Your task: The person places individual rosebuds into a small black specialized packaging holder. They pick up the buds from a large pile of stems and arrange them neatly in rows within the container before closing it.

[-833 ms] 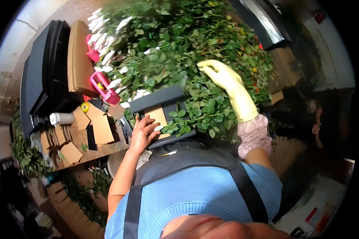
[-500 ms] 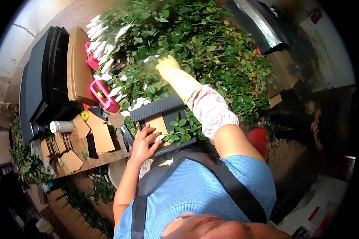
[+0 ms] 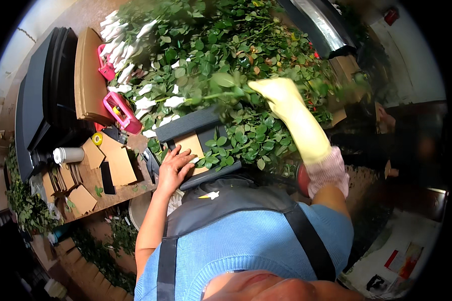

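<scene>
My right hand, in a long yellow rubber glove, is closed on the stem of a leafy rose. The rose lies crosswise, its white-sleeved bud to the left and blurred leaves trailing right. Bare, my left hand lies with fingers extended on a brown cardboard piece. That cardboard sits inside a dark corrugated wrapping sheet, close before my apron. Beside the left fingertips is a small white bud tip, with leafy stems lying across the sheet.
A large heap of leafy rose stems covers the table's far side, white-sleeved buds at its left. Pink holders, brown cardboard sheets, black sheets and a white cup stand left. Another person is at right.
My right hand has moved from the heap toward the right and nearer, drawing out a leafy rose by its stem. The left hand stays on the cardboard.
</scene>
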The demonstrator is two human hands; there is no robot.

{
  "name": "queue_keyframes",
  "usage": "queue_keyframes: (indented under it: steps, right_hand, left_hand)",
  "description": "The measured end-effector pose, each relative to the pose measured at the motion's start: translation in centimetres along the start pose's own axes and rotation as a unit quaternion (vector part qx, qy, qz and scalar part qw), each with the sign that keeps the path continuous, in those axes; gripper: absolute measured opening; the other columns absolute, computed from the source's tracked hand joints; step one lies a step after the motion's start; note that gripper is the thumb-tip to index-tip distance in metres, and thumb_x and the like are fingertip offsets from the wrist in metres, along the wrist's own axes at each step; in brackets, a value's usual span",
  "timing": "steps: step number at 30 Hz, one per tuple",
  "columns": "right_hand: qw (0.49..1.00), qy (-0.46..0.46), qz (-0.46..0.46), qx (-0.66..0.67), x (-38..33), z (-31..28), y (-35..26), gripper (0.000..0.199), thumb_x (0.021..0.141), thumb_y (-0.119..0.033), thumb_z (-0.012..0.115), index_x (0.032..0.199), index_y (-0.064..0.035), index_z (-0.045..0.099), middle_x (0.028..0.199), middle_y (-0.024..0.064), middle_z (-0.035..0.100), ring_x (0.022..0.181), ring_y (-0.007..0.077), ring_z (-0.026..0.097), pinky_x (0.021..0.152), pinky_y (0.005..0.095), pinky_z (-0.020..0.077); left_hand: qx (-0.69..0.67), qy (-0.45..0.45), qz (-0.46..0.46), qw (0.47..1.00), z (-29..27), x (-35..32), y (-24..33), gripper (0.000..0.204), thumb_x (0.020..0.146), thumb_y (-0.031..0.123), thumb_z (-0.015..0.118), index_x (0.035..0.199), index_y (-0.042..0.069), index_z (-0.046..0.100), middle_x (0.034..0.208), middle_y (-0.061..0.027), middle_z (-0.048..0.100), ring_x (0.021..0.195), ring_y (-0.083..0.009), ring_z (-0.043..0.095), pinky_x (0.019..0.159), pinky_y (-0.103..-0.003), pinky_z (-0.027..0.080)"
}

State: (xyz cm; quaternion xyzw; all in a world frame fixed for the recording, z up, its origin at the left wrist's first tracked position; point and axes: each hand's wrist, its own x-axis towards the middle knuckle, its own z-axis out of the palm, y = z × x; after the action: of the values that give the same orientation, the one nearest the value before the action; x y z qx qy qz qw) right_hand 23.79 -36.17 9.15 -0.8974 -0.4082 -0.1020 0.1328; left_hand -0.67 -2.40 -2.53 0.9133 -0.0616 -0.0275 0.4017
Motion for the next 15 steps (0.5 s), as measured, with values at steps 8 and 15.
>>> queue_keyframes:
  steps: [8,15]
  right_hand:
    - [0.704,-0.304,0.562,0.311,-6.6,-3.0,-7.7,0.025,0.09,-0.021,0.075,0.096,0.0028,0.078,0.086,0.0079,0.072,0.076,0.018,0.057,0.071,0.0332,0.0485]
    - [0.875,-0.404,0.227,0.138,-9.4,1.4,-3.8,0.032,0.086,-0.022,0.078,0.112,-0.003,0.076,0.097,0.0147,0.074,0.083,0.0211,0.065,0.078,0.0379,0.054]
  left_hand:
    - [-0.04,0.01,-0.033,0.999,0.2,0.1,-1.4,0.027,0.09,0.028,0.076,0.115,0.019,0.08,0.125,-0.0036,0.075,0.137,-0.0294,0.057,0.118,-0.051,0.036]
    - [-0.005,-0.03,-0.014,0.999,-0.2,-0.2,1.0,0.059,0.076,0.044,0.087,0.129,0.021,0.074,0.138,-0.0067,0.067,0.146,-0.0351,0.045,0.122,-0.057,0.028]
